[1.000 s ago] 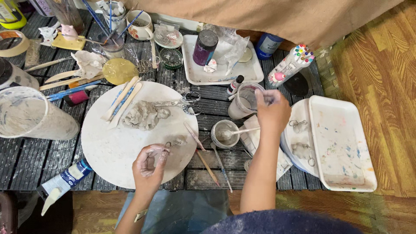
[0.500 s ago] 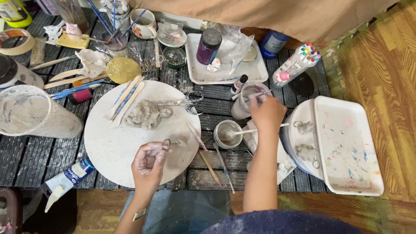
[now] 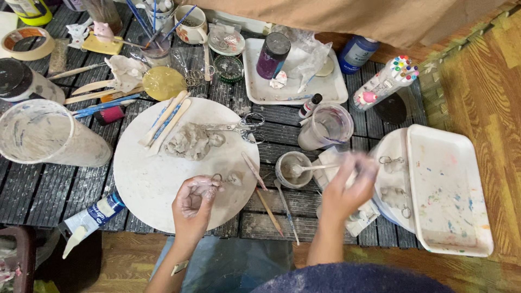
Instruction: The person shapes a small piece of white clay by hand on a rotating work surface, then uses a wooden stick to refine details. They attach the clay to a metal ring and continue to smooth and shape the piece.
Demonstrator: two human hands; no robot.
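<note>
My left hand (image 3: pixel 194 199) hovered over the round white clay-smeared board (image 3: pixel 163 179), fingers curled around a small grey clay piece (image 3: pixel 208 187). Right of that board, my right hand (image 3: pixel 343 187) was blurred beside the small grey bowl (image 3: pixel 293 169); I couldn't tell its grip.

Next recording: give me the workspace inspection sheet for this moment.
Surface: dark slatted table, crowded.
Job's things: round white board bearing a grey clay lump; small clay piece with a metal ring; small cup with a spoon.
Clutter: scissors, wooden sticks, plastic beaker, white trays, paint tube, tape roll.
Grips: left hand closed on the clay piece; right hand blurred near the spoon handle.
Cables: nothing seen.
Surroundings: wooden floor.
</note>
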